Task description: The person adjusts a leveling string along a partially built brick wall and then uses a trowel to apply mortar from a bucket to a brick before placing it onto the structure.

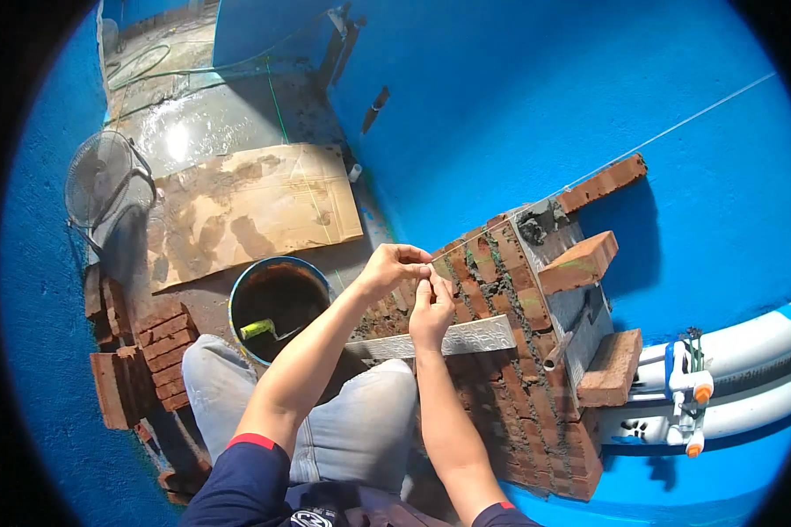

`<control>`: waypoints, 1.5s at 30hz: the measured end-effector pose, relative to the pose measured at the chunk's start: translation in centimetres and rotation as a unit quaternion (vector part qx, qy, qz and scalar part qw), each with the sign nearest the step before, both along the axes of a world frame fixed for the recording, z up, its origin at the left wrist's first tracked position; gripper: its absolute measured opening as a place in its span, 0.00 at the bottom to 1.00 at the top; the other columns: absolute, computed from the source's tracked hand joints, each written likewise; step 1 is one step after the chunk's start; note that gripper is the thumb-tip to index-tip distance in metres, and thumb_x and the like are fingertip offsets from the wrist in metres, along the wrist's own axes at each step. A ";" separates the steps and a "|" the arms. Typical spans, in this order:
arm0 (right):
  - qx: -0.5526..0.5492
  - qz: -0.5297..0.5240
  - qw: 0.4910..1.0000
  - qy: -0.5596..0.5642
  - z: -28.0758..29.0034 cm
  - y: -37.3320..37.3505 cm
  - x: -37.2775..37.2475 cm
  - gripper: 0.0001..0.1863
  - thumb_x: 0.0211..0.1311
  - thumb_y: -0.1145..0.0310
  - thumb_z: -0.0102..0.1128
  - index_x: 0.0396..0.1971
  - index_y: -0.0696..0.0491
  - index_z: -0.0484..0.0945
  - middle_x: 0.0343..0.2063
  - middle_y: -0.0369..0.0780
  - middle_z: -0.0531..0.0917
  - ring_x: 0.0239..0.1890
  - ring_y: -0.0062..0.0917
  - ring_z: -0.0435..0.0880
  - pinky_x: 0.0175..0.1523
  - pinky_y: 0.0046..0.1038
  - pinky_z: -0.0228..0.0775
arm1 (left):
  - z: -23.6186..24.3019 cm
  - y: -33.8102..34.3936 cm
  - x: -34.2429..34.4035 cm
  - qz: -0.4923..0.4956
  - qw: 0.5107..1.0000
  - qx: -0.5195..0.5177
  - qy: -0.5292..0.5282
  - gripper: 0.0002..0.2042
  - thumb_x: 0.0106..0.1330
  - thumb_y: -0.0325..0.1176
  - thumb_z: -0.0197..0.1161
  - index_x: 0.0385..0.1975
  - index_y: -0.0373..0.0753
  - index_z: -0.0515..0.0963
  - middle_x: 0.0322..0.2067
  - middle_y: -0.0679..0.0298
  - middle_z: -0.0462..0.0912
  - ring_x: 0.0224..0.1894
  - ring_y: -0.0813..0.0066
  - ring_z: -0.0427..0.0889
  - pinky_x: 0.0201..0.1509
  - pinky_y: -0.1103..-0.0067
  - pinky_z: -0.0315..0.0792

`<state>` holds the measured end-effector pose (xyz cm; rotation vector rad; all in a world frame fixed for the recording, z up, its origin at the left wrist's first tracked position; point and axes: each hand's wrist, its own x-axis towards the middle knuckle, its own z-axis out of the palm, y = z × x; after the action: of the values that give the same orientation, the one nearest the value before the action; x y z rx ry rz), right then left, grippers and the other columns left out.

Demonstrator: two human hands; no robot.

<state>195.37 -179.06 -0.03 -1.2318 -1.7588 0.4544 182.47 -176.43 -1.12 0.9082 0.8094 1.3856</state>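
My left hand [393, 269] and my right hand [433, 309] meet over the brick wall [492, 386], both closed in a pinch. A thin white string [642, 146] runs from the upper right along the wall's top to the fingers of both hands. The bit between my fingertips is too small to make out. Below my hands a flat silver strip [483, 337] lies against the brickwork. Loose bricks [580, 263] rest on the wall's top, beside a heap of grey mortar [543, 221].
Left of my knees, a round bucket [234, 327] holds a tool with a yellow-green handle [257, 328]. Stacked bricks [165, 347] stand by the left wall, near a fan [99, 180]. Stained cardboard [255, 206] covers the floor ahead. White pipes [747, 338] run at right.
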 end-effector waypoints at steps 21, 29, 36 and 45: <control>-0.234 -0.016 0.964 0.127 -12.9 -10.3 11.4 0.10 0.67 0.70 0.53 0.45 0.56 0.75 0.28 0.32 0.75 0.28 0.14 0.72 0.35 0.18 0.67 | -2.0 6.6 2.6 0.192 0.934 0.048 0.296 0.05 0.56 0.26 0.63 0.30 0.33 0.83 0.28 0.54 0.83 0.31 0.67 0.84 0.35 0.74 0.75; -0.180 0.007 0.982 -0.050 -13.6 -12.6 11.2 0.13 0.61 0.74 0.54 0.46 0.55 0.73 0.34 0.40 0.74 0.34 0.25 0.76 0.40 0.25 0.71 | -2.2 6.8 3.2 0.197 0.924 0.061 0.321 0.05 0.55 0.25 0.63 0.30 0.35 0.83 0.28 0.54 0.82 0.32 0.64 0.83 0.35 0.73 0.74; -0.197 0.005 0.978 -0.075 -12.5 -12.3 10.0 0.13 0.60 0.74 0.57 0.46 0.53 0.74 0.33 0.41 0.75 0.31 0.28 0.78 0.37 0.27 0.73 | -2.6 6.7 3.4 0.183 0.943 0.036 0.276 0.06 0.55 0.24 0.60 0.29 0.35 0.83 0.27 0.52 0.81 0.33 0.58 0.81 0.38 0.69 0.74; -0.192 0.018 0.980 -0.058 -13.7 -12.2 9.9 0.14 0.60 0.76 0.56 0.46 0.54 0.73 0.35 0.39 0.74 0.30 0.20 0.75 0.35 0.21 0.71 | -2.6 7.2 3.7 0.198 0.929 0.067 0.305 0.09 0.49 0.18 0.58 0.30 0.33 0.82 0.25 0.52 0.80 0.30 0.63 0.82 0.34 0.73 0.74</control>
<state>205.22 -191.30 -13.69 -1.5208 -1.8495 0.7839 186.21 -169.19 -3.70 1.3690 1.4456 1.5304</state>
